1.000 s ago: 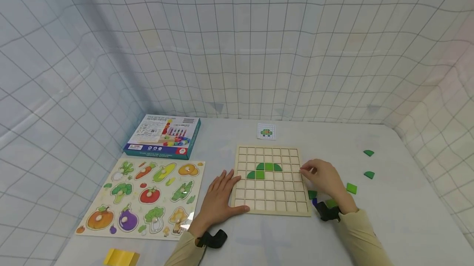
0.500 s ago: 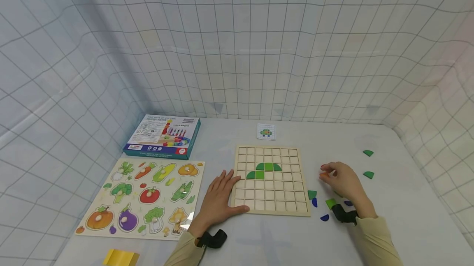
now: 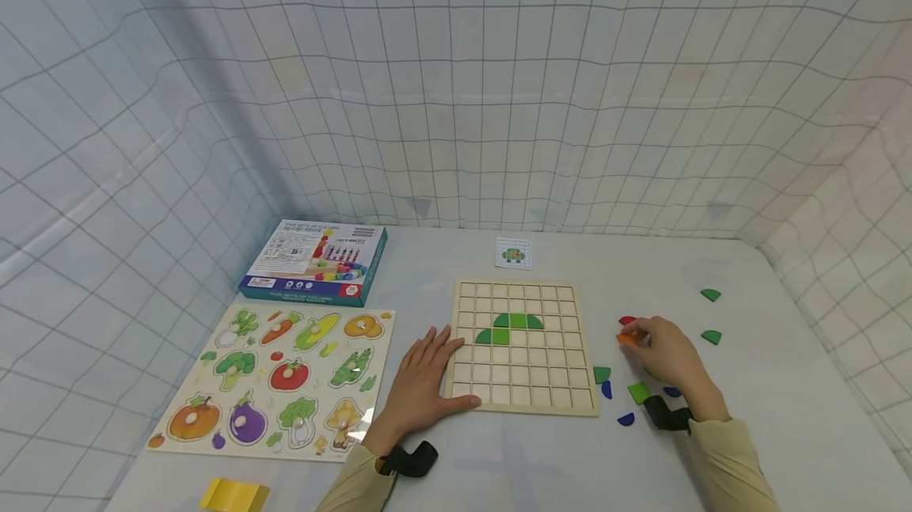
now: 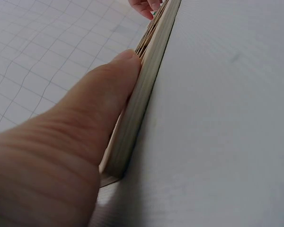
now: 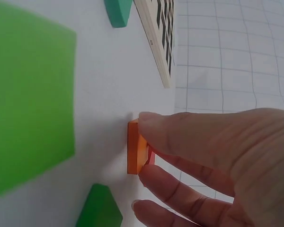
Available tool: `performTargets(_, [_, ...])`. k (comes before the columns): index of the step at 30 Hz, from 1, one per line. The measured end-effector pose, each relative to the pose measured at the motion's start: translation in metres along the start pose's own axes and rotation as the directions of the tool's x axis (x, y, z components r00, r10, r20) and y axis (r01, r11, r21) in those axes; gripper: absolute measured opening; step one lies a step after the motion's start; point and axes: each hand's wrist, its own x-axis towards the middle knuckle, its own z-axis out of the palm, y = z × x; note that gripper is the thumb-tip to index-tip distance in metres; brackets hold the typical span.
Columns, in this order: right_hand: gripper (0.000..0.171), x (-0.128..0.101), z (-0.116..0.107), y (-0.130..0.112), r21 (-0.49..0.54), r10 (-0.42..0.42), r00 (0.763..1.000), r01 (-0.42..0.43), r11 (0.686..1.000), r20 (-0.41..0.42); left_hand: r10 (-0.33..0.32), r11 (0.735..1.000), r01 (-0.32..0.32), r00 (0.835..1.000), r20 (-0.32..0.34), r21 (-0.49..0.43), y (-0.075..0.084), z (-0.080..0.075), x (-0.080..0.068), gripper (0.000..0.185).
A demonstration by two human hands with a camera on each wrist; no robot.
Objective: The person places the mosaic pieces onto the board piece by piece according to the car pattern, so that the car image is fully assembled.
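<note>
My left hand [image 3: 420, 387] rests at the left edge of a wooden grid board [image 3: 527, 400], fingers spread and thumb over its near corner. In the board's cells sit green tiles, squares [image 3: 501, 336] and quarter circles [image 3: 483, 336]. To the right of the board my right hand [image 3: 663, 350] pinches an orange tile [image 5: 134, 147] between thumb and fingers, low over the table. Just beyond it a red tile [image 3: 627, 320] shows, partly covered by the fingers.
Right of the board lie a green quarter circle [image 3: 602, 375], blue half circles [image 3: 625, 419] and a green square [image 3: 638, 393]. Farther right are two green quarter circles [image 3: 711, 336]. A pattern card [image 3: 513, 253] lies behind the board. Leftward are a vegetable puzzle [image 3: 324, 381], a box [image 3: 313, 259] and a yellow block [image 3: 235, 496].
My right hand has left the board's right edge, moved right to the loose tiles and now has the orange one at its fingertips. The left hand has stayed in place.
</note>
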Motion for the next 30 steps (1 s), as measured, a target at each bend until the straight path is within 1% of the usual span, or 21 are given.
performTargets(9, [0.021, -0.001, -0.003, 0.001, 0.004, 0.005, 0.999, -0.006, 1.0, 0.034, 0.008, 1.0, -0.007, 1.0, -0.015, 0.011, -0.001, 0.001, 0.001, 0.092])
performTargets(16, [0.021, -0.002, -0.003, 0.003, 0.023, 0.008, 0.999, -0.009, 1.0, 0.047, -0.003, 1.0, 0.003, 1.0, -0.007, 0.009, -0.001, 0.001, 0.001, 0.091])
performTargets(24, [0.027, -0.001, -0.003, 0.008, 0.06, 0.065, 0.993, -0.071, 0.996, 0.102, -0.009, 1.0, 0.009, 1.0, 0.003, 0.0, 0.001, 0.001, 0.0, 0.091])
performTargets(30, [0.028, 0.002, -0.002, 0.011, 0.067, 0.065, 0.992, -0.073, 0.995, 0.11, -0.018, 1.0, 0.017, 1.0, 0.01, 0.001, 0.002, -0.002, 0.0, 0.091])
